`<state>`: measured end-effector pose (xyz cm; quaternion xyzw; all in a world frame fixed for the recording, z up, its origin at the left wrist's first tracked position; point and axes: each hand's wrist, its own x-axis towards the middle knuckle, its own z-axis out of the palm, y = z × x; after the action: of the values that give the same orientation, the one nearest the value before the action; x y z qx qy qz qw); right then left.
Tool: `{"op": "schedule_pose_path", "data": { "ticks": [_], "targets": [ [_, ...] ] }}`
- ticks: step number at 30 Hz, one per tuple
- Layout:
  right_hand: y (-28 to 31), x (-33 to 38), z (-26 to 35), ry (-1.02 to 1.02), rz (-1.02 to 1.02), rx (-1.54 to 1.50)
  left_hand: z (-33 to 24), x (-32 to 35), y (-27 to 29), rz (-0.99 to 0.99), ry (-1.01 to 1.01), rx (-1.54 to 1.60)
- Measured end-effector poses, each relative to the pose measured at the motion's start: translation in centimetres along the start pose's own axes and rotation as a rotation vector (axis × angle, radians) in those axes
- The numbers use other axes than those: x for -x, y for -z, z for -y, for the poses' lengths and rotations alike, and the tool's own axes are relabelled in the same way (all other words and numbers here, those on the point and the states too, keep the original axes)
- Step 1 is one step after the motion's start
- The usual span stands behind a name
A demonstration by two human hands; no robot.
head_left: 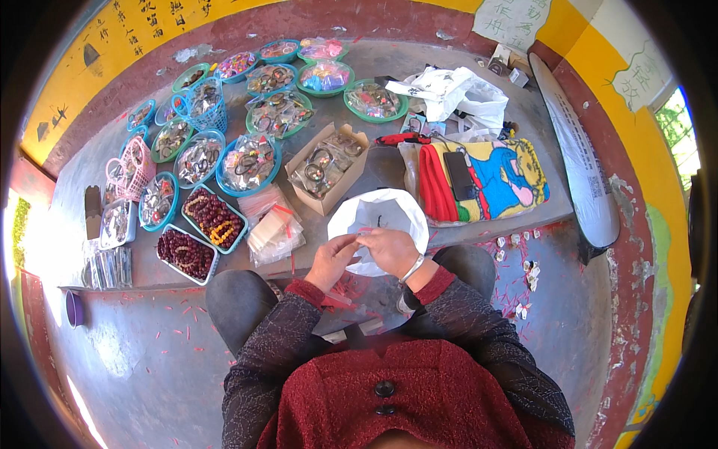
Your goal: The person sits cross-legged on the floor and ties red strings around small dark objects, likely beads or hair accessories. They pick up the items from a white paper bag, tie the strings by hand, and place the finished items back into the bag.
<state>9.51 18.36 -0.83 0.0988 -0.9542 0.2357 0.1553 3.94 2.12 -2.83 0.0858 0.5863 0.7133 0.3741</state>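
My left hand (331, 260) and my right hand (391, 251) meet fingertip to fingertip above a white bowl-like tray (381, 207) at the edge of a grey ledge. Between the fingers there seems to be a small pale piece with a pinkish-red bit, too small to identify. A pale bangle circles my right wrist. Both sleeves are dark with red cuffs. Just left of my left hand lies a stack of small clear plastic bags (275, 232) with red strips.
Several teal and green baskets (249, 165) of bagged bracelets cover the ledge's left half. A cardboard box (327, 167) holds more. Trays of dark red beads (214, 218) sit front left. A colourful cloth bag (499, 179) with a phone lies right. Red scraps litter the floor.
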Motion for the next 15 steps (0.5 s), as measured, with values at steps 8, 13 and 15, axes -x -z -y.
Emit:
{"op": "schedule_pose_path", "data": {
  "ticks": [8,13,15],
  "targets": [
    [-0.4,0.2,1.0,0.000,0.158,0.164,1.0,-0.8,0.8,0.000,-0.035,-0.038],
    [-0.5,0.1,1.6,-0.027,0.234,0.205,0.6,-0.5,0.6,0.009,-0.022,0.170],
    [-0.4,0.0,1.9,-0.031,0.213,0.210,0.9,-0.7,1.1,0.002,-0.040,0.221]
  ]
}}
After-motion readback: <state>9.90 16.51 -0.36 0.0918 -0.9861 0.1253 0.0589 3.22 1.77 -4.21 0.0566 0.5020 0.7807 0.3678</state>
